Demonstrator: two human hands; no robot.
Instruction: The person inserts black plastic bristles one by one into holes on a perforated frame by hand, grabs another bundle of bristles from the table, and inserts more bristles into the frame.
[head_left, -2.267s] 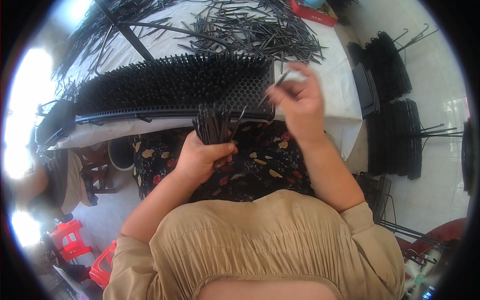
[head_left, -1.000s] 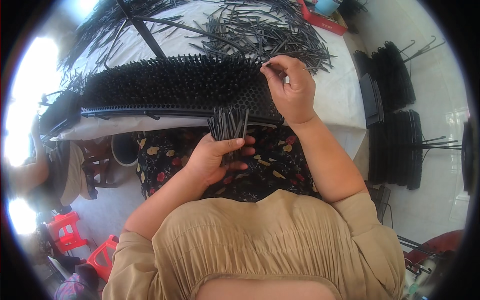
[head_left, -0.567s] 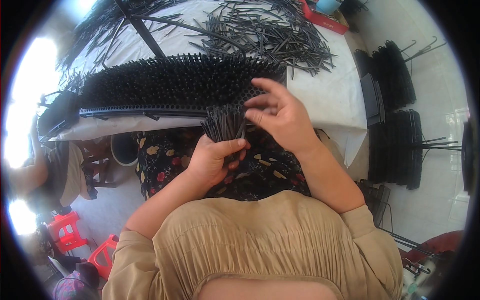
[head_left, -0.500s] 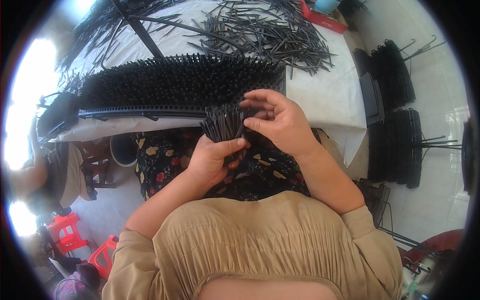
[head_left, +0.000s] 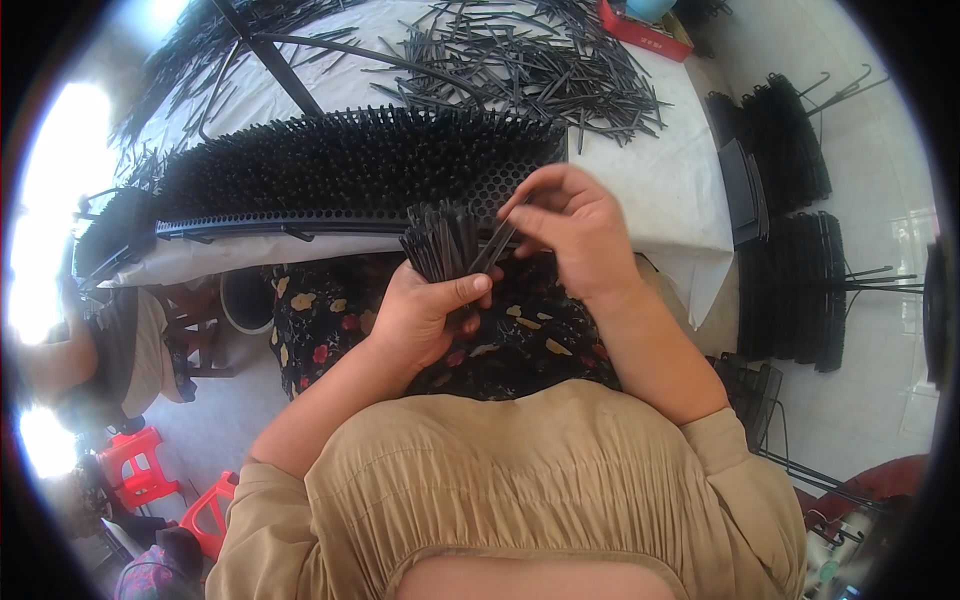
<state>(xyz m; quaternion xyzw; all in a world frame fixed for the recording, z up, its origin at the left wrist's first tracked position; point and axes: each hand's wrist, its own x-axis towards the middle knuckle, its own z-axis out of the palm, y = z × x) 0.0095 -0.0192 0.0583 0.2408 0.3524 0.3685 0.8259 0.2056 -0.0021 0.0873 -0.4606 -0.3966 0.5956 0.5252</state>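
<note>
My left hand (head_left: pixel 428 308) is wrapped round an upright bundle of thin black strips (head_left: pixel 442 243) in front of my lap. Just to its right, my right hand (head_left: pixel 575 225) pinches the upper end of one or two black strips (head_left: pixel 496 243) that lean out from the bundle; their lower ends are near my left thumb. Beyond both hands stands a perforated black rack (head_left: pixel 490 185), its holes densely filled with upright black pieces (head_left: pixel 350 155). Bare holes show at its right end, close to my right fingers.
Loose black strips (head_left: pixel 560 75) lie heaped on the white-covered table (head_left: pixel 640 190). A black metal frame (head_left: pixel 285 70) rises behind the rack. Black bundles (head_left: pixel 790 290) hang at the right. Red stools (head_left: pixel 140 468) and another person's arm (head_left: pixel 60 355) are at the left.
My right hand has moved slightly right and closed in a pinch, drawing strips out from the bundle's right side. My left hand keeps its hold in nearly the same place.
</note>
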